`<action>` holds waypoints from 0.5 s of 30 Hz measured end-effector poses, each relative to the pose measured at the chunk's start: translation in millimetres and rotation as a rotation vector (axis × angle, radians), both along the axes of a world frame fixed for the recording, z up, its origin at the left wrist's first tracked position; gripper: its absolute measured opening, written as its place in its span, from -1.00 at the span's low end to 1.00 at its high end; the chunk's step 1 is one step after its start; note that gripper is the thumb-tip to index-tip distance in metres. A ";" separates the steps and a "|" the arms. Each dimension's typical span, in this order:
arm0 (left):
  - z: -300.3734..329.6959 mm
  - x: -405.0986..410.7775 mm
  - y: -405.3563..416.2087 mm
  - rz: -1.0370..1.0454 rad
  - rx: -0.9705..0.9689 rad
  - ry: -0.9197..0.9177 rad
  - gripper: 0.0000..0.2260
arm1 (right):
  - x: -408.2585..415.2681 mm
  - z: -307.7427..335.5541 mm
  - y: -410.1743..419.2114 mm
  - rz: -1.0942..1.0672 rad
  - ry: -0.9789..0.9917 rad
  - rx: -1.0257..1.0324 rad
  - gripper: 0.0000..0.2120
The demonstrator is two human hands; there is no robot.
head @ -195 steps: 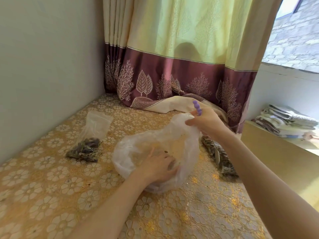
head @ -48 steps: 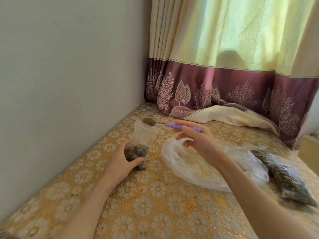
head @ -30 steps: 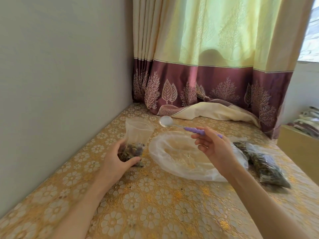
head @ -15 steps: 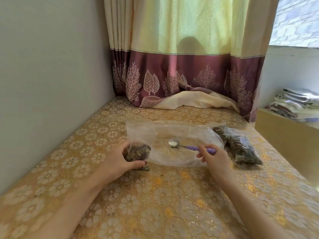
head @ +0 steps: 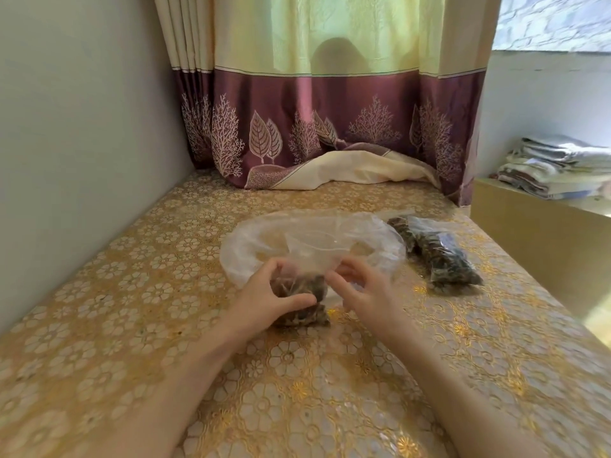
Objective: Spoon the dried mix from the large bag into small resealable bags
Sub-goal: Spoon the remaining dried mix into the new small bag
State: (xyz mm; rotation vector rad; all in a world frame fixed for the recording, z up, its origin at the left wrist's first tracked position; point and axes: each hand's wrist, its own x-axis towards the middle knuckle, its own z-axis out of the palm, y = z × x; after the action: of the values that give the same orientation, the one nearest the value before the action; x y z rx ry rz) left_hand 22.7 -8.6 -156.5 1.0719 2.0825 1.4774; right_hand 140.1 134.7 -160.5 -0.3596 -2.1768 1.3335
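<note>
**Small bag filled, seal comes next**

Forearms come in low over the gold floral tablecloth [head: 297, 408], and both of my hands meet at the small resealable bag [head: 302, 294] just in front of me. My left hand [head: 264, 297] is curled round the bag's lower half, thumb laid across the dark dried mix [head: 297, 287] packed in its bottom. My right hand [head: 358, 290] has its fingers bent toward the clear upper part of the same bag — it appears to pinch the plastic near the neck, though the film is too transparent for me to be sure of the contact. The bag's open top stands up loose and unsealed, overlapping the view of what lies behind.

Just beyond sits the large bag [head: 251, 256], flattened wide on the cloth and looking nearly empty; I see only pale residue through it. I cannot make out the spoon anywhere from here. Off to the right, near the large bag, lie two filled bags [head: 439, 259], dark with mix. Farther back, the curtain [head: 330, 127] pools on the table's far end.

I judge the spooning for this bag is done and closing is in hand. The next move calls for pressing air out, lining up the two strips of the top and running fingers along them — without tipping the mix out.
</note>
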 end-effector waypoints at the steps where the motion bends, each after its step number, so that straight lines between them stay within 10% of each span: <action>1: -0.3 -3.0 -4.4 -0.052 -0.002 -0.040 -0.46 | -0.8 0.5 -2.0 0.041 0.001 -0.068 -0.68; 6: 1.4 -9.9 -20.7 -0.177 -0.022 -0.107 -0.40 | -3.4 1.0 -12.9 0.176 -0.015 -0.301 -0.70; 12: 2.5 2.4 -14.7 -0.022 0.126 -0.066 -0.95 | -5.7 0.4 -16.8 0.174 0.038 -0.546 -0.82; 15: 4.1 2.7 -13.8 0.009 0.292 -0.213 -0.89 | -3.7 5.4 -15.4 0.202 0.109 -0.686 -0.81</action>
State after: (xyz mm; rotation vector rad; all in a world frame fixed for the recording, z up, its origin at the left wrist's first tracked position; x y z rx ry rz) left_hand 25.4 -22.4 -152.4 0.9550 1.7663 1.8544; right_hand 136.4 119.3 -155.2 -0.3109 -1.6419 2.1456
